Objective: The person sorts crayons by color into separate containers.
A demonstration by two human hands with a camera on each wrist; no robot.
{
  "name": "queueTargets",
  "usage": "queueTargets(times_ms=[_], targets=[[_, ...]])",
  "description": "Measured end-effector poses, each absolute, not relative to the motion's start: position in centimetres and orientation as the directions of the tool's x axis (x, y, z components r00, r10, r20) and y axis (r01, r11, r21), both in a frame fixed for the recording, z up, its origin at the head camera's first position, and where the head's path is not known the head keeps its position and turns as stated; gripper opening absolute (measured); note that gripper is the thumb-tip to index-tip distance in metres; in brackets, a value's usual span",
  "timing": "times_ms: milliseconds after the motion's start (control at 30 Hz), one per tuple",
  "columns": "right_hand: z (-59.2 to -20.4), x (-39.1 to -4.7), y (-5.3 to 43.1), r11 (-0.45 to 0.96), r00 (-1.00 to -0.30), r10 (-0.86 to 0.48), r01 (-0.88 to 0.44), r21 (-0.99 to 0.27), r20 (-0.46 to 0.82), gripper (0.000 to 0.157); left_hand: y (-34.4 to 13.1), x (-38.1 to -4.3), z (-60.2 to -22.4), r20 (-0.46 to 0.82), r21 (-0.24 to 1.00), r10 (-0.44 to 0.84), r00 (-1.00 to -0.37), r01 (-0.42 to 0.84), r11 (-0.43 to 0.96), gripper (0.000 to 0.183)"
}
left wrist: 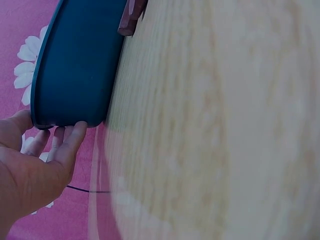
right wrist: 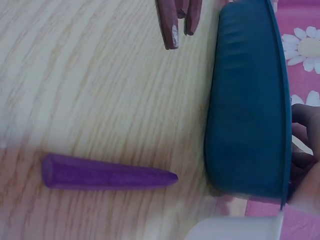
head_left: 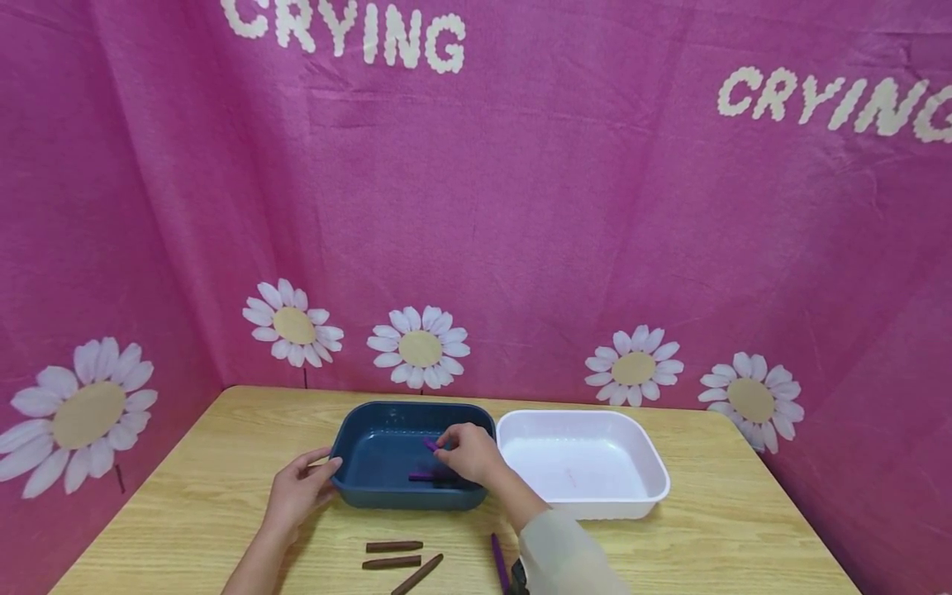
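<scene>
A dark blue plastic basin (head_left: 402, 499) stands on the wooden table. My left hand (head_left: 297, 489) holds its left end, thumb at the rim and fingers against the outer wall, as the left wrist view shows. Inside the basin, my right hand (head_left: 472, 454) pinches a purple crayon (head_left: 430, 445) between thumb and fingers. Another purple crayon (head_left: 421, 477) lies on the basin floor below that hand. In the right wrist view the basin wall hides most of the right hand (right wrist: 309, 145) and what it holds. A third purple crayon (right wrist: 105, 173) lies on the table under the right forearm.
A white basin (head_left: 595, 510) stands right beside the blue one. Three brown crayons, one of them slanted (head_left: 417, 574), lie on the table (head_left: 714, 529) in front of the blue basin. A pink cloth (head_left: 521, 207) with daisies hangs behind.
</scene>
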State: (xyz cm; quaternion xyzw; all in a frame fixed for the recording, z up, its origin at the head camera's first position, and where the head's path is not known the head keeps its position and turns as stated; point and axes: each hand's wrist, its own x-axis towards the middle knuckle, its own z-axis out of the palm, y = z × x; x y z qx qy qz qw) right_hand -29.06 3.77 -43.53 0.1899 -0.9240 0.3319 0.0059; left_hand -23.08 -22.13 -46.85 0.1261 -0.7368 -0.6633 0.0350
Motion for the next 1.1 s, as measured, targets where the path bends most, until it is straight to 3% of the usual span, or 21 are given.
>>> queueTargets(times_ms=[600, 1100], targets=[[-43.8, -28.8, 3.2, 0.729, -0.934, -0.344, -0.328, -0.6, 0.092, 0.011, -22.1, -23.1, -46.9, -0.116, 0.987, -0.238, -0.964, -0.14, 0.084, 0.051], [-42.7, -28.7, 4.0, 0.686, -0.915, -0.367, -0.387, -0.616, 0.166, 0.012, -22.0, -23.2, -47.0, -0.105, 0.987, -0.245, -0.964, -0.131, 0.09, 0.05]])
